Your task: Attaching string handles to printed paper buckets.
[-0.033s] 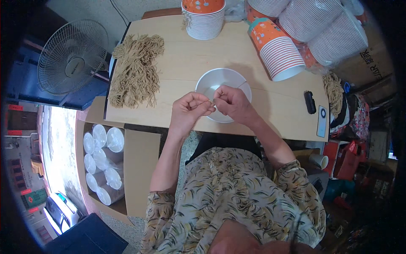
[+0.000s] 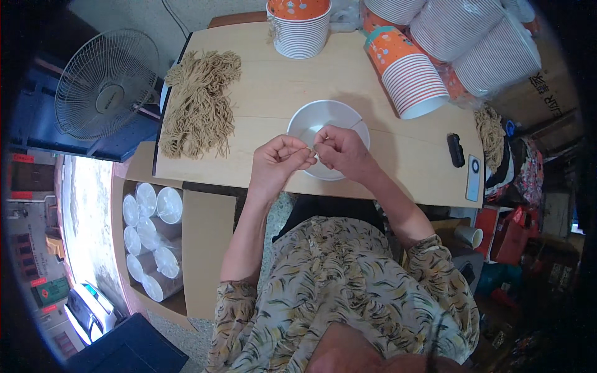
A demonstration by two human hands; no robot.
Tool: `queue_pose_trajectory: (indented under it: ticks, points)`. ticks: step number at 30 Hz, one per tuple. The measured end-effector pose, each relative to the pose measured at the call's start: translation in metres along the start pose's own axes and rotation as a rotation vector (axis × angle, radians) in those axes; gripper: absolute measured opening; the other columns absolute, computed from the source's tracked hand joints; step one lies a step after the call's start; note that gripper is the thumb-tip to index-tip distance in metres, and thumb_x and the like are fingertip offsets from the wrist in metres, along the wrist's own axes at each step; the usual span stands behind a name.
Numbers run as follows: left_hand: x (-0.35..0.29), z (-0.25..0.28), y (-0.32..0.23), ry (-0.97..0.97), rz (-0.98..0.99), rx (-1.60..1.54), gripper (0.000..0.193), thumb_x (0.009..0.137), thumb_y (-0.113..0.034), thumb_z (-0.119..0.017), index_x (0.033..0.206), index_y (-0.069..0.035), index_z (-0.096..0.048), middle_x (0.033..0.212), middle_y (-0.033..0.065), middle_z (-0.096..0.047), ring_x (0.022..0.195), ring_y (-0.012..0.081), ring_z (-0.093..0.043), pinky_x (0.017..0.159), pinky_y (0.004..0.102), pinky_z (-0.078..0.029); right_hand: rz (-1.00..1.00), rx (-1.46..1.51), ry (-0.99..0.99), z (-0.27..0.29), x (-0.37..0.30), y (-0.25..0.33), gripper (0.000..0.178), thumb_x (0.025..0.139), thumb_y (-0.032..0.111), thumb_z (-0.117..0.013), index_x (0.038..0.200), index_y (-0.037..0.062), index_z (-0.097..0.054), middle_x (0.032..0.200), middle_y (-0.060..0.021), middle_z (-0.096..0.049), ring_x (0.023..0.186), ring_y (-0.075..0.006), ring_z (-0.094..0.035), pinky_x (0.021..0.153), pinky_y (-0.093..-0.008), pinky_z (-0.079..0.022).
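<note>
A white paper tub [image 2: 329, 110] stands on the table in front of me, its open top toward me. Over its near rim my left hand [image 2: 281, 158] and my right hand [image 2: 343, 152] meet, thumbs and forefingers pinched together. Whatever they pinch between the fingertips is too small to make out. At the table's left side lies a heap of beige knotted cords [image 2: 200, 102], apart from both hands.
Stacked orange-and-white paper tubs [image 2: 407, 71] lie at the back right, beside plastic-wrapped stacks [image 2: 457, 28]. Another stack [image 2: 300, 31] stands at the back. A black object [image 2: 456, 150] and a pale device [image 2: 474, 178] lie at right. An open carton [image 2: 208, 248] and a fan [image 2: 109, 87] are left.
</note>
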State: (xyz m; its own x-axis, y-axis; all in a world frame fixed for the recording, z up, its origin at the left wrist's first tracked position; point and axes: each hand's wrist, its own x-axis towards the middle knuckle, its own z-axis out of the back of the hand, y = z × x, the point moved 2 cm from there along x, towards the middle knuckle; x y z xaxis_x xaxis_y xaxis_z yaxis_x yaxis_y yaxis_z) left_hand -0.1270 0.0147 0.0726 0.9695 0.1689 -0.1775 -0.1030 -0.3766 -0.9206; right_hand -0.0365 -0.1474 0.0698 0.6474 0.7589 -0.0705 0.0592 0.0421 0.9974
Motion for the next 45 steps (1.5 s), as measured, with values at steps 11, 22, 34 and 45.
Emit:
queue_pose_trajectory:
  ticks: [11,22,34,45]
  points:
    - [0.002,0.0,0.0,0.021,-0.01,0.027,0.009,0.092,0.003,-0.066,0.1,0.002,-0.065,0.091,0.0114,-0.073,0.082,0.0161,-0.072,0.076,0.027,-0.061,-0.015,0.026,0.006,0.001,0.002,0.01,0.014,0.097,0.015,-0.063,0.095,0.0008,-0.064,0.067,0.0018,-0.059,0.057,-0.0042,-0.05,0.05,-0.0215,-0.039]
    - [0.002,0.001,0.004,0.017,0.029,-0.021,0.008,0.094,0.003,-0.064,0.102,0.003,-0.063,0.094,0.0147,-0.073,0.086,0.0199,-0.073,0.08,0.0286,-0.061,-0.08,0.118,-0.023,0.005,0.001,0.002,0.016,0.098,0.017,-0.062,0.095,0.0015,-0.063,0.065,0.0023,-0.055,0.056,-0.0033,-0.046,0.049,-0.0212,-0.036]
    - [0.0,-0.002,0.002,0.038,0.035,0.023,0.009,0.095,-0.002,-0.065,0.103,0.001,-0.064,0.094,0.0119,-0.073,0.084,0.0164,-0.072,0.079,0.0274,-0.059,0.016,0.076,-0.109,0.006,0.001,0.015,0.015,0.101,0.015,-0.058,0.092,0.0033,-0.057,0.065,0.0023,-0.052,0.056,-0.0044,-0.047,0.051,-0.0225,-0.039]
    - [-0.001,-0.007,-0.003,-0.004,-0.135,0.164,0.015,0.093,-0.011,-0.071,0.104,-0.002,-0.073,0.078,0.0025,-0.071,0.069,0.0062,-0.066,0.065,0.0207,-0.053,0.096,-0.349,0.025,0.019,-0.009,0.033,0.011,0.097,0.013,-0.065,0.095,0.0023,-0.064,0.073,0.0055,-0.054,0.067,-0.0021,-0.047,0.061,-0.0205,-0.04]
